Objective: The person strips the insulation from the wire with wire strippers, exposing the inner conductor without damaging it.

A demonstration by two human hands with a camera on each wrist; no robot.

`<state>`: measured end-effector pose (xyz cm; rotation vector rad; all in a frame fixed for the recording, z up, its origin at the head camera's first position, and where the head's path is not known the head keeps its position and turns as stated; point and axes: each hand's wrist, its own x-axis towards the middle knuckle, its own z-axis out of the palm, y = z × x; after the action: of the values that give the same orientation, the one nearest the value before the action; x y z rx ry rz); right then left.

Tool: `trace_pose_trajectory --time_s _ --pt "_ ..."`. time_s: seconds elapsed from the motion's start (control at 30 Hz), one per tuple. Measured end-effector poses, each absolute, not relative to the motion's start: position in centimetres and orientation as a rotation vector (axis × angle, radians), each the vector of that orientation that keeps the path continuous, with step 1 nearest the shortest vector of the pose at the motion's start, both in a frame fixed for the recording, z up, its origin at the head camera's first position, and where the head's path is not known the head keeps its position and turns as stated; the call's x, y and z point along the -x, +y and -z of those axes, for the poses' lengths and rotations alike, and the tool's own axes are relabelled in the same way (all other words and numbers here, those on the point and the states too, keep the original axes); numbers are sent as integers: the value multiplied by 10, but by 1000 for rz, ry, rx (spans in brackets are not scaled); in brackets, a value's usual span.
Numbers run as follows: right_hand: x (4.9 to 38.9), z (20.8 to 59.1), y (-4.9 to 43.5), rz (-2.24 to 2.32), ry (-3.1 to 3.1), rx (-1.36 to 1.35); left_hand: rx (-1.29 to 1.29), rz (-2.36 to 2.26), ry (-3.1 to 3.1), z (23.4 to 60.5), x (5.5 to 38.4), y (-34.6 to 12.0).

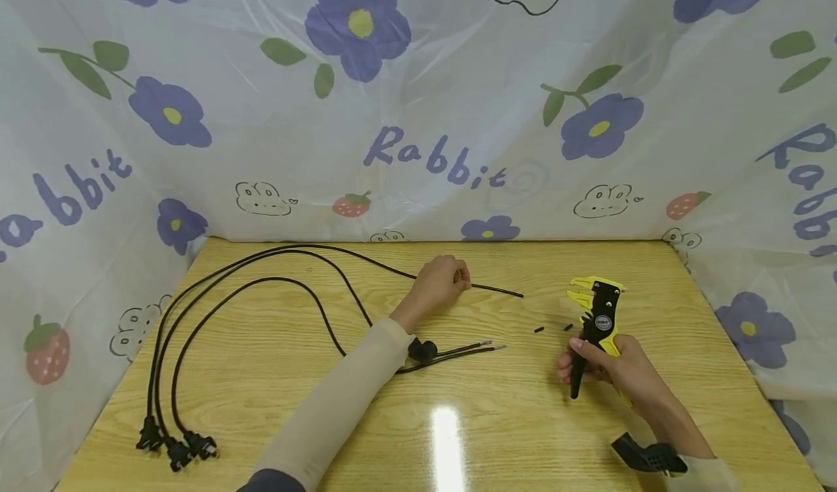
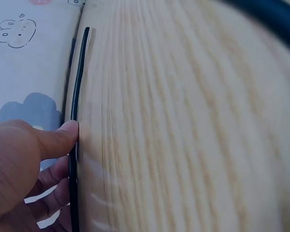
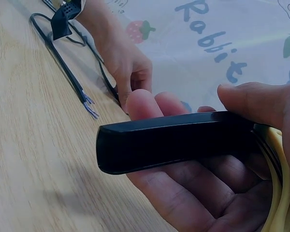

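My left hand (image 1: 439, 283) pinches a black power cord (image 1: 497, 289) near its far end, thumb on one side and fingers on the other. In the left wrist view, a straight length of this cord (image 2: 80, 72) extends beyond the thumb to a blunt black tip. My right hand (image 1: 628, 376) grips a yellow-and-black wire stripper (image 1: 603, 310) by its handles, its yellow jaws pointing up and left. Seen from the right wrist, the black handle (image 3: 174, 142) lies across the fingers. Two other cords (image 1: 451, 356) end in exposed thin wires (image 3: 91, 106) below my left hand.
Two short black offcuts (image 1: 539, 330) (image 1: 567, 327) lie left of the stripper. The cords arc left to black plugs (image 1: 150, 434) near the wooden table's (image 1: 510, 419) left edge. A printed curtain (image 1: 431, 99) hangs behind and at both sides.
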<state>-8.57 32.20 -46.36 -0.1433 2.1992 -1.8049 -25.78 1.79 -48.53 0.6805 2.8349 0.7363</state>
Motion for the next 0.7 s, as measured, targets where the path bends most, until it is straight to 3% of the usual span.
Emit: trace_pose_trajectory --time_s 0.7 --pt "87 464 311 1809 2159 104 -833 -1008 2645 488 250 -2"
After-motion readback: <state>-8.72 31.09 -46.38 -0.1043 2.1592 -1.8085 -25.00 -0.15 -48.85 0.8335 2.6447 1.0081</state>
